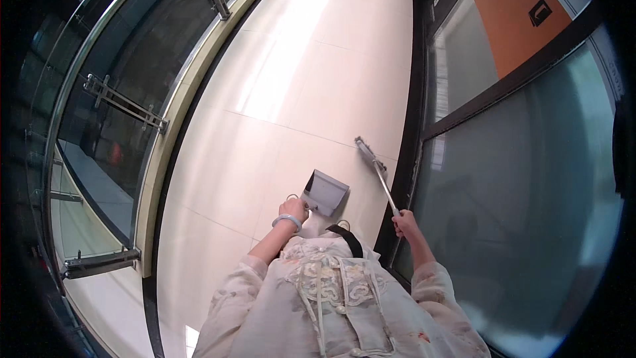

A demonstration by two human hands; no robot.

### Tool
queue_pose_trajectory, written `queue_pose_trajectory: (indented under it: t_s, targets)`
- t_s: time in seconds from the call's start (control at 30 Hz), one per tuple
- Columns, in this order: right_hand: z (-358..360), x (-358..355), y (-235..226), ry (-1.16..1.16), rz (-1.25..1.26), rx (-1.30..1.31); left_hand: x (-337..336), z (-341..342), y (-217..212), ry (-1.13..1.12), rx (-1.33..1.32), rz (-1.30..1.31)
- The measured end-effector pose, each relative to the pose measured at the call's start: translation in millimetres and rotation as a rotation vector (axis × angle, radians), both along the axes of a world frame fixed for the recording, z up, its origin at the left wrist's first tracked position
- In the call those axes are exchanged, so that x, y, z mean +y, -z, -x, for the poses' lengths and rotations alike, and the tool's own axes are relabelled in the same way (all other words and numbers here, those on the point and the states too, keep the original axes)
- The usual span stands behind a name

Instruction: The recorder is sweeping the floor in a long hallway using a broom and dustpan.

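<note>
A grey dustpan point(329, 189) hangs low in front of me, its dark mouth toward the far left. My left hand point(295, 209) is closed at its handle, most of which the fingers hide; a pale bangle circles that wrist. Off to the right, my right hand point(405, 224) grips the upper end of a broom point(386, 185) with a pale, thin stick. The grey broom head point(370, 155) rests on the floor, ahead of the dustpan and close to the right wall.
Light glossy tiles point(291, 99) cover the corridor floor. A glass railing with a metal handrail point(66, 96) and a cream kerb point(159, 149) runs along the left. Frosted glass panels point(510, 199) in dark frames line the right, with an orange panel point(513, 16) farther on.
</note>
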State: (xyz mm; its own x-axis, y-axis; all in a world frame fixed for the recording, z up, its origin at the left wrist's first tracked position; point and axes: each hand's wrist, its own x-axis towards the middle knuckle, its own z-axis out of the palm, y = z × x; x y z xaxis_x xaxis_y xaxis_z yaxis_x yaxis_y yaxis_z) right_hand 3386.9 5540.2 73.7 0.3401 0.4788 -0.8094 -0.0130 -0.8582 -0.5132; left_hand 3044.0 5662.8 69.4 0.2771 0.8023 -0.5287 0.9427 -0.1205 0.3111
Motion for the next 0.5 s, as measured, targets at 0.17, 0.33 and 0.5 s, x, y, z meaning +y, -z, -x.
queue_pose_trajectory:
  t_s: [0.17, 0.33, 0.5]
  targets:
    - [65, 67, 53, -0.039, 0.053, -0.121, 51, 19, -4, -0.085, -0.074, 0.064]
    - [149, 74, 5, -0.343, 0.192, -0.106, 79, 39, -1, 0.048, -0.026, 0.005]
    - [131, 67, -24, -0.078, 0.187, 0.248, 106, 68, -4, 0.088, -0.012, 0.009]
